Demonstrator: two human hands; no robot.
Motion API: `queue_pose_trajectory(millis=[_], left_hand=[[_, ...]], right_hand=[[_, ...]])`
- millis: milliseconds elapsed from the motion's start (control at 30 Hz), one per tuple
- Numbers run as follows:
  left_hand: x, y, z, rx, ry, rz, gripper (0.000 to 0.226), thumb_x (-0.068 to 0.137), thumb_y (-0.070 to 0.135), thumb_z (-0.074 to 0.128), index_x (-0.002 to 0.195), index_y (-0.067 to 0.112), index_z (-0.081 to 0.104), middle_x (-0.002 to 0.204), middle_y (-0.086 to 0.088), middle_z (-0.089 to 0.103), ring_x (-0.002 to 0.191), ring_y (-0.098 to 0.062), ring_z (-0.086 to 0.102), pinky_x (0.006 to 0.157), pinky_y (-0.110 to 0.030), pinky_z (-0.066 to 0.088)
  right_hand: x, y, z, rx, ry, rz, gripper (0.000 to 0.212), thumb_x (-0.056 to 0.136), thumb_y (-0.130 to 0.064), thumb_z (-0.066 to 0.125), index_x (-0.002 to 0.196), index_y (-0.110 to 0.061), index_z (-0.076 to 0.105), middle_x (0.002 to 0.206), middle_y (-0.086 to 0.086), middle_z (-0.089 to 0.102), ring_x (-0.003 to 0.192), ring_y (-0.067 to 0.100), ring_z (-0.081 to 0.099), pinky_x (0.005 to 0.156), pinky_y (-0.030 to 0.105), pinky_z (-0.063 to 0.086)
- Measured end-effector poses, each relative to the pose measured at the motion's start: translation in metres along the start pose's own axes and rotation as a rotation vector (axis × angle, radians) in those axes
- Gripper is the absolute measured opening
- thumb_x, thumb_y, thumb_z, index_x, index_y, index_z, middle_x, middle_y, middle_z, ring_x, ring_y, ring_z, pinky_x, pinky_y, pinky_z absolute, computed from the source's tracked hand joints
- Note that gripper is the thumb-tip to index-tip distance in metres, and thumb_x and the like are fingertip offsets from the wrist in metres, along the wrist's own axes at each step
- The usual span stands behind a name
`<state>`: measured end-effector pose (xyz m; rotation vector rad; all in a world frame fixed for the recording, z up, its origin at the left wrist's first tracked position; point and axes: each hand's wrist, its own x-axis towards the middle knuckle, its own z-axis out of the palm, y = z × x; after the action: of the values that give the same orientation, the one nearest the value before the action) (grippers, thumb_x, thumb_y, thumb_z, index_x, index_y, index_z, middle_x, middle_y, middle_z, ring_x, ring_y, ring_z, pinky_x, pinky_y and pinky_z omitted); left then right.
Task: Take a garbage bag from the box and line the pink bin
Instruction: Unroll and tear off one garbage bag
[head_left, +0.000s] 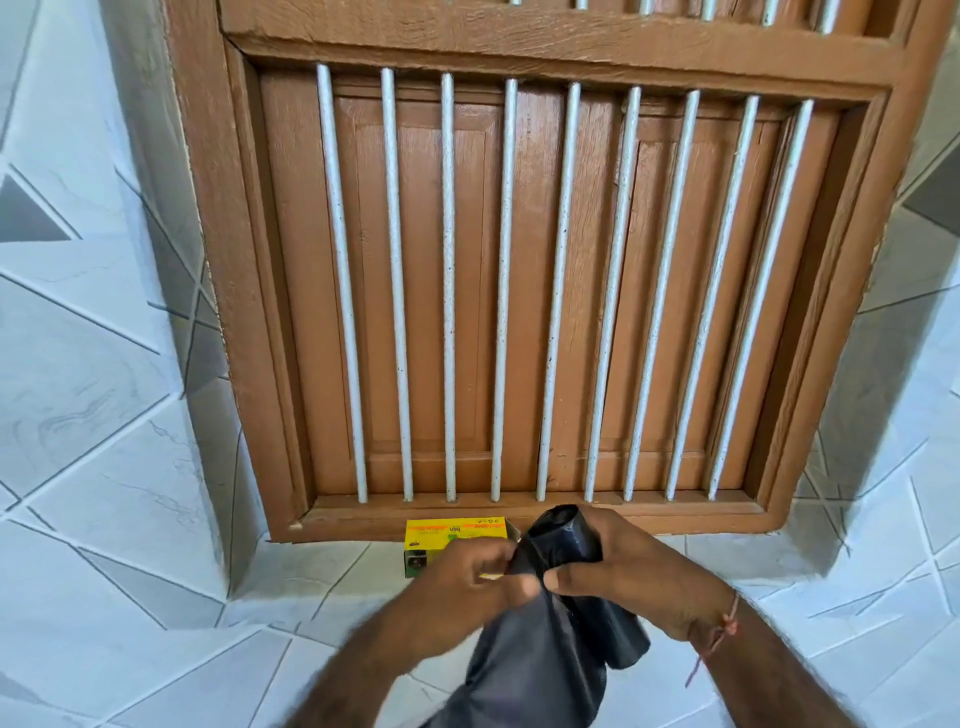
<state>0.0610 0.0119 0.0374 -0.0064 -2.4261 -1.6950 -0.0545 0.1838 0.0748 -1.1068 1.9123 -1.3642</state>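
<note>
- the right hand (623, 566) is wrapped around a black roll of garbage bags (566, 540), fingers curled over the top and thumb pressing underneath, a full closed hold.
- the left hand (467, 571) pinches the loose bag (535, 670) just beside the roll, thumb and fingers closed on the film; it is blurred, so the exact pinch point cannot be told.
- the roll's long axis runs from far-left, near the box, to near-right under the right wrist; the freed bag hangs from it toward the near edge, between the forearms.
- the yellow box (457, 530) sits on the tiled ledge (311, 566) against the foot of the brown barred shutter (519, 291), just behind the left hand, its right end looking open.
- judgement: the bag is being separated from the roll; the tear turns on pulling the hands apart across the roll's axis, left hand taking the bag nearward.
- the pink bin is not in view, so lining it is not yet begun.
</note>
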Motion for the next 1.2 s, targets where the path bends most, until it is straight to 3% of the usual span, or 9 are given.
queue_pose_trajectory(millis=[67,200,333,533,667,833,967,1067,1200], left_hand=[[0.007,-0.003,0.01,-0.004,0.124,0.014,0.02,0.089,0.024,0.066,0.07,0.021,0.066,0.064,0.012,0.058,0.062,-0.005,0.049,0.06,-0.021,0.038],[0.014,-0.004,0.019,0.044,0.278,0.079,0.017,0.089,0.016,0.064,0.072,0.014,0.063,0.063,-0.007,0.057,0.062,-0.011,0.049,0.06,-0.031,0.041],[0.018,0.001,0.032,0.301,0.378,0.098,0.027,0.089,0.028,0.062,0.066,0.042,0.056,0.062,0.023,0.057,0.059,0.0,0.048,0.054,-0.013,0.038],[0.012,-0.002,0.03,0.258,0.534,0.041,0.035,0.089,0.02,0.063,0.06,0.036,0.053,0.054,0.019,0.052,0.053,-0.002,0.042,0.049,-0.016,0.033],[0.0,-0.005,0.005,0.132,0.619,-0.009,0.032,0.089,0.014,0.063,0.059,0.022,0.058,0.05,0.016,0.053,0.049,-0.001,0.042,0.048,-0.015,0.034],[-0.021,-0.02,-0.025,0.084,0.324,-0.122,0.022,0.092,0.014,0.062,0.071,0.005,0.064,0.061,0.002,0.05,0.061,-0.012,0.043,0.059,-0.028,0.031],[-0.023,-0.021,-0.012,0.149,0.103,-0.228,0.014,0.091,0.015,0.063,0.082,0.013,0.074,0.072,0.007,0.07,0.068,-0.003,0.059,0.065,-0.015,0.043],[-0.016,-0.016,0.015,0.245,0.118,-0.239,0.005,0.084,0.032,0.069,0.083,0.031,0.074,0.083,0.019,0.073,0.08,0.006,0.064,0.073,-0.009,0.048],[-0.009,-0.016,0.045,0.272,0.221,-0.258,0.016,0.073,0.053,0.07,0.085,0.043,0.066,0.077,0.009,0.066,0.077,-0.003,0.062,0.068,-0.017,0.044]], right_hand=[[-0.002,0.0,-0.003,0.031,0.038,-0.017,0.023,0.078,-0.02,0.079,0.093,-0.035,0.071,0.089,-0.013,0.075,0.085,0.003,0.07,0.07,0.013,0.052],[0.001,0.012,0.003,0.133,0.268,-0.041,0.019,0.076,-0.028,0.081,0.089,-0.017,0.073,0.086,0.003,0.077,0.081,0.015,0.073,0.066,0.019,0.055],[0.008,0.028,0.016,0.193,0.465,-0.02,0.02,0.075,-0.03,0.082,0.084,-0.013,0.074,0.082,0.008,0.077,0.08,0.024,0.073,0.072,0.034,0.059],[0.018,0.05,-0.011,0.478,0.735,0.105,0.022,0.077,-0.027,0.08,0.084,-0.01,0.069,0.062,0.012,0.068,0.051,0.026,0.064,0.052,0.034,0.055],[0.006,0.062,-0.058,0.606,0.835,0.087,0.046,0.07,-0.034,0.085,0.1,-0.006,0.064,0.06,0.011,0.065,0.052,0.028,0.062,0.057,0.038,0.054],[0.004,0.07,-0.062,0.844,0.79,0.116,0.052,0.063,-0.041,0.087,0.098,-0.012,0.06,0.07,0.012,0.061,0.058,0.028,0.061,0.061,0.04,0.055],[0.006,0.071,-0.044,1.172,0.624,0.191,0.033,0.077,-0.035,0.073,0.098,-0.013,0.058,0.075,0.012,0.057,0.068,0.028,0.056,0.085,0.046,0.051],[0.006,0.065,-0.031,1.251,0.441,0.088,0.021,0.076,-0.022,0.056,0.094,-0.013,0.055,0.075,0.013,0.053,0.071,0.032,0.055,0.086,0.053,0.048],[0.01,0.063,-0.022,1.262,0.38,0.036,0.031,0.077,-0.01,0.054,0.108,-0.01,0.055,0.085,0.013,0.057,0.081,0.03,0.056,0.085,0.046,0.047]])
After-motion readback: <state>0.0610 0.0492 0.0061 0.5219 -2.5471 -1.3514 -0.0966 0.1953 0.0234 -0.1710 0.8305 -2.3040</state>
